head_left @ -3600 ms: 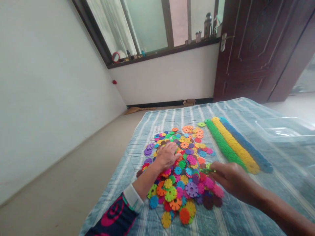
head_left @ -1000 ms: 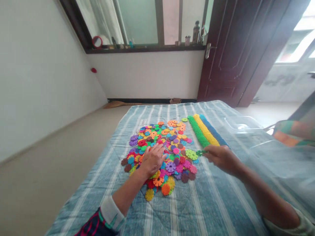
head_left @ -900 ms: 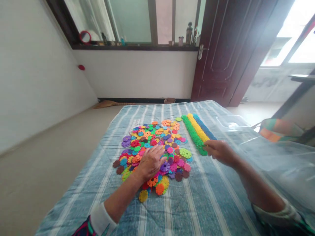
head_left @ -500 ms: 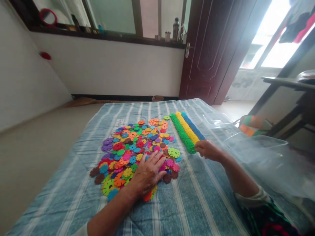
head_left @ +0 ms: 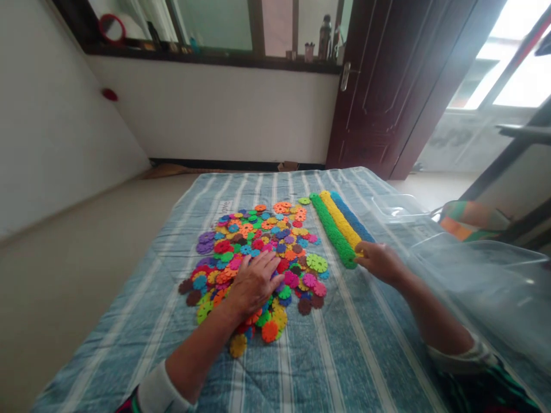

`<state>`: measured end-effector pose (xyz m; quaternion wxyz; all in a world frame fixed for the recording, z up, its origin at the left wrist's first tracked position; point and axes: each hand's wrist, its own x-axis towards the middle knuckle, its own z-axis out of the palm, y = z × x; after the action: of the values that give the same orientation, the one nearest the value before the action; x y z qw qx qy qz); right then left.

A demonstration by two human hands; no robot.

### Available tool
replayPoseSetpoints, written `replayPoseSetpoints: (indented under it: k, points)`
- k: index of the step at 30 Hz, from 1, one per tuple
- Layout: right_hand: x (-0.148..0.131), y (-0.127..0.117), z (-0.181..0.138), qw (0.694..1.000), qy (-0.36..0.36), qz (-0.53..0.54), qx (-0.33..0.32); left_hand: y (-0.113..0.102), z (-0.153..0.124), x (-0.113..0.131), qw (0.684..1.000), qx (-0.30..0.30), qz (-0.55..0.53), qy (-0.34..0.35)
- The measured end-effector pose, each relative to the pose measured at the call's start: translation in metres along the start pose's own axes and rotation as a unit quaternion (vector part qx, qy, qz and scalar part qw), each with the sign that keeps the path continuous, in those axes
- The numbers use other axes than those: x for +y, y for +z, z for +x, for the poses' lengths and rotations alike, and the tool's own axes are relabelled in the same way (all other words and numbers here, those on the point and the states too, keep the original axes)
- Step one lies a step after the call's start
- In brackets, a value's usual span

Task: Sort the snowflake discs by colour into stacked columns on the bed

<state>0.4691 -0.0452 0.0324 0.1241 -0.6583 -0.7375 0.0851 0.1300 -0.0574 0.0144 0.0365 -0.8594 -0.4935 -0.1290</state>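
My left hand [head_left: 253, 282] lies flat, fingers stretched out, on a spread pile of notched plastic discs [head_left: 224, 246] in many colours. To the right, three long rows of discs lie side by side: a green row [head_left: 332, 229], a yellow row [head_left: 340, 218] and a blue row [head_left: 352, 216]. At the near end of the yellow row, my right hand [head_left: 381, 263] is closed in a pinch, with a bit of yellow disc showing at its fingertips. A lime green disc [head_left: 304, 201] rests by the far end of the green row.
Clear plastic containers [head_left: 477, 258] and a clear lid [head_left: 400, 206] are at the right side of the striped bed cover [head_left: 275, 378]. A small paper label [head_left: 224, 206] lies behind the pile. Beyond are a dark red door [head_left: 379, 86] and a window sill [head_left: 215, 60].
The camera view has turned a little to the right. My left hand has slid back over the pile, shifting discs beneath it toward me. My right hand stays at the yellow row's near end.
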Motion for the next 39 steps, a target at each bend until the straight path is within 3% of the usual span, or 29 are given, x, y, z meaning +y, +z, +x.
replayPoseSetpoints:
  k: [5, 10, 21, 24, 30, 34, 36, 39]
  points:
    - [-0.003, 0.001, -0.006, 0.999, -0.018, -0.023, 0.042, -0.005, 0.003, -0.015, 1.000, -0.003, -0.015, -0.026]
    - [-0.020, 0.008, -0.014, 0.995, -0.095, 0.022, 0.034, -0.008, 0.004, -0.034, 0.998, 0.008, -0.015, -0.054]
    - [-0.049, 0.033, -0.032, 0.981, -0.184, 0.045, 0.032, -0.014, -0.001, -0.058, 0.987, 0.099, 0.001, -0.124]
    - [-0.055, 0.038, -0.037, 0.976, -0.210, 0.057, 0.029, -0.020, -0.001, -0.058, 0.987, 0.108, -0.008, -0.115]
    - [-0.070, 0.029, -0.041, 0.965, -0.233, 0.105, -0.065, -0.035, -0.002, -0.032, 0.990, 0.054, -0.123, 0.029]
    - [-0.077, 0.026, -0.039, 0.966, -0.219, 0.092, -0.106, -0.032, -0.004, -0.001, 0.972, -0.036, -0.194, 0.126]
    - [-0.079, 0.027, -0.038, 0.968, -0.212, 0.075, -0.110, -0.027, -0.005, 0.007, 0.971, -0.081, -0.174, 0.142]
    - [-0.081, 0.029, -0.037, 0.970, -0.205, 0.075, -0.110, -0.019, -0.003, 0.007, 0.983, -0.099, -0.109, 0.108]
